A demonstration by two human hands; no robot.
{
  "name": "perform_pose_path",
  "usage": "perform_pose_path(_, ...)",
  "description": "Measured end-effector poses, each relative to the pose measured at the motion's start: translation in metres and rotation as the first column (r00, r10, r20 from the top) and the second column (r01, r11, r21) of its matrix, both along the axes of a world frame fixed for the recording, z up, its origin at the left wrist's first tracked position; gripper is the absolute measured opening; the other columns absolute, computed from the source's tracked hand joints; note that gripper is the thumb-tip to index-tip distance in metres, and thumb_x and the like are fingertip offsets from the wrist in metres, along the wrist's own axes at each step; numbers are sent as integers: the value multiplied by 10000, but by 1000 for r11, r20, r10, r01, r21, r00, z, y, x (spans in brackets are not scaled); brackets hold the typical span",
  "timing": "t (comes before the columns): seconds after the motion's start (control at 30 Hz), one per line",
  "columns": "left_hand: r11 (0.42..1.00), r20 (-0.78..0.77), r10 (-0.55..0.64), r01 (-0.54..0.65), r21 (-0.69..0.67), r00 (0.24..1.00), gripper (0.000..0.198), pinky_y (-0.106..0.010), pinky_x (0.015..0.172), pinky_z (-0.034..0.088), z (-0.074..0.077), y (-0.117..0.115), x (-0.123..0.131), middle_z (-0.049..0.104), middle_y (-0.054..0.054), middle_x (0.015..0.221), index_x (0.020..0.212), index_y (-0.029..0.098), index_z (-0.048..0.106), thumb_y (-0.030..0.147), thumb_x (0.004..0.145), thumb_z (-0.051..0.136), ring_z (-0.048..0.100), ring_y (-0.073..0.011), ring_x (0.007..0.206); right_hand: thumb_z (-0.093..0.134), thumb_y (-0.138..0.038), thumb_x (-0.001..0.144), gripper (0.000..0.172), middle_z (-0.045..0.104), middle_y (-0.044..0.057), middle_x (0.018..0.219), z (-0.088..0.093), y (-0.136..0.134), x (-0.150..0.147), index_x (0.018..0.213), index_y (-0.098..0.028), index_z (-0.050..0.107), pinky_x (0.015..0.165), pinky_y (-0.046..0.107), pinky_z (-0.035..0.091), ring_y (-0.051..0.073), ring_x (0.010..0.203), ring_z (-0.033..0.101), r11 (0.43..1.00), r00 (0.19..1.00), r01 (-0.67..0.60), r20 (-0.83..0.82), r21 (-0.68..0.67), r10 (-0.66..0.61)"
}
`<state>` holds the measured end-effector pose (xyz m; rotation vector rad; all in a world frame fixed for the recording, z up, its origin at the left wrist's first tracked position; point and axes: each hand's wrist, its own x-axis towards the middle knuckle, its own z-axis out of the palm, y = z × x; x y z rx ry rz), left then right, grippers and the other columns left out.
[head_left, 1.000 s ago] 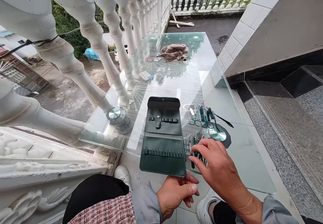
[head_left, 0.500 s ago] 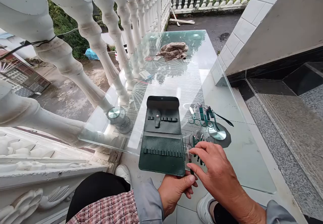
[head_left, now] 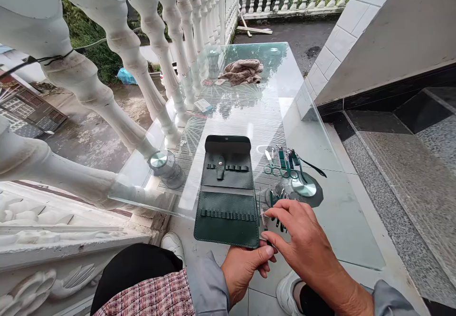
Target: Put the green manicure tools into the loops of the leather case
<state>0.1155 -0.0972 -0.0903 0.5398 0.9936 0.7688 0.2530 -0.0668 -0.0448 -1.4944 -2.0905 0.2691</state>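
A dark green manicure case (head_left: pixel 226 230) lies unfolded at the near edge of the glass table, its rows of elastic loops bare. My left hand (head_left: pixel 245 271) is closed by the case's lower right corner. Its thumb and fingers grip the dark lower end of a slim tool (head_left: pixel 264 219), whose exact kind is unclear. Beside that tool my right hand (head_left: pixel 301 240) has its thumb and index finger apart. Several small metal tools (head_left: pixel 280 196) lie just beyond the right hand, partly covered by it. Farther back are green-handled scissors (head_left: pixel 271 169) and nail clippers (head_left: pixel 281 157).
The glass table (head_left: pixel 245 116) rests on round glass legs with metal caps (head_left: pixel 158 159). A crumpled brown cloth (head_left: pixel 242 72) and a small card (head_left: pixel 203 105) lie toward its far end. White balusters (head_left: pixel 153 73) line the left; stone steps (head_left: pixel 399 164) rise at right.
The view has shifted slightly, so the whole scene sits a little farther left. Both hands and the slim tool stay in almost the same places.
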Motion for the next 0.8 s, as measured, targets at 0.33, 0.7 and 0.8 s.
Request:
perform_pose_path(0.33, 994, -61, -100, 97, -50, 993, 202, -233, 466, 344, 4, 1, -1, 596, -13, 601, 601, 140, 586, 311, 565, 685, 456, -97, 495, 616, -470, 736, 327, 628, 48, 852, 17, 14, 28, 948, -221, 613, 620, 304, 482, 178, 731, 575, 864, 798, 153, -456, -479, -395)
perform_pose_path(0.7, 994, -44, -107, 108, 4, 993, 246, -232, 480, 357, 13, -5, -5, 577, -14, 607, 597, 135, 594, 359, 586, 694, 443, -92, 498, 633, -410, 718, 224, 552, -13, 643, 23, 19, 12, 786, -197, 624, 478, 226, 429, 112, 572, 493, 765, 792, -104, -518, -635, -322)
perform_pose_path(0.8, 993, -22, -117, 117, -8, 993, 321, -229, 461, 351, 9, -7, -8, 585, -27, 625, 645, 121, 620, 419, 579, 718, 443, -92, 489, 665, -410, 700, 252, 546, -23, 614, 28, 31, 9, 823, -194, 625, 471, 228, 429, 95, 516, 475, 816, 717, -23, -578, -578, -389)
